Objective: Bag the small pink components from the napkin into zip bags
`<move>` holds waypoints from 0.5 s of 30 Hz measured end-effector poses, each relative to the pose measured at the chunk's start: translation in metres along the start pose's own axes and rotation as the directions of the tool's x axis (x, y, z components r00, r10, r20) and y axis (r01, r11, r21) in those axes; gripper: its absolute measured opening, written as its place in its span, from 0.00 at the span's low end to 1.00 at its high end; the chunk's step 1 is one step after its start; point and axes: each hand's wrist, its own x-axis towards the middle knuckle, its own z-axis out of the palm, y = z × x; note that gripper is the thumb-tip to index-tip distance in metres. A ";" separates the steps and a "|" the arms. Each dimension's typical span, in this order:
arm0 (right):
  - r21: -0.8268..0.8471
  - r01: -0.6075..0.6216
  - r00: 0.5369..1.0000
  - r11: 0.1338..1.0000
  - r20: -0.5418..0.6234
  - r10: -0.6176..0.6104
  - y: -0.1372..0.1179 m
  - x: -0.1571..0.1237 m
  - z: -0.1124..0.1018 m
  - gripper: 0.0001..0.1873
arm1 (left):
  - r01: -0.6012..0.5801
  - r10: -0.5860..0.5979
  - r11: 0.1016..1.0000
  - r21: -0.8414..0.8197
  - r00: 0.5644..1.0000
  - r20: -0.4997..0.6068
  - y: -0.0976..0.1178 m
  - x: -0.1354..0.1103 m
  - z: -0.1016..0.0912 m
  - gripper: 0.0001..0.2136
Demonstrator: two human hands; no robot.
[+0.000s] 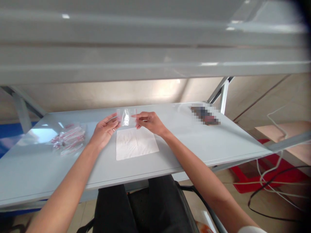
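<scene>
Left hand [104, 131] narrow, thumb and fingertips on the left edge of a small clear plastic bag [126, 117]; right hand [150, 123] narrow too, fingers pinching the opposite edge. Head view shows the bag held up between both hands, above a square white sheet [136, 144] and not touching it. Whitish creases run down the bag's middle; too small to tell whether film folds or something inside. Grip looks sound: holding by opposite edges keeps the film spread, the middle free of fingers, and the bag clear of the table. Light pressure and level hands suit thin film. Ring on left hand [113, 130]. Pale grey table [194, 145] carries a heap of small red-marked bags [69, 139] to the left and a pixelated dark object [205, 115] at far right.
</scene>
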 end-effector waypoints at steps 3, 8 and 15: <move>-0.046 -0.051 0.997 0.998 0.057 0.054 0.000 -0.003 -0.004 0.18 | -0.054 0.056 0.997 0.050 0.997 -0.052 -0.002 0.001 -0.001 0.19; -0.101 -0.150 0.987 0.983 0.041 0.155 -0.005 -0.018 -0.013 0.16 | -0.122 0.137 0.963 0.240 0.990 -0.046 -0.008 -0.003 0.003 0.19; -0.080 -0.225 0.972 0.971 -0.089 0.218 0.001 -0.028 -0.006 0.34 | -0.108 0.115 0.911 0.397 0.993 0.006 -0.007 -0.010 0.011 0.20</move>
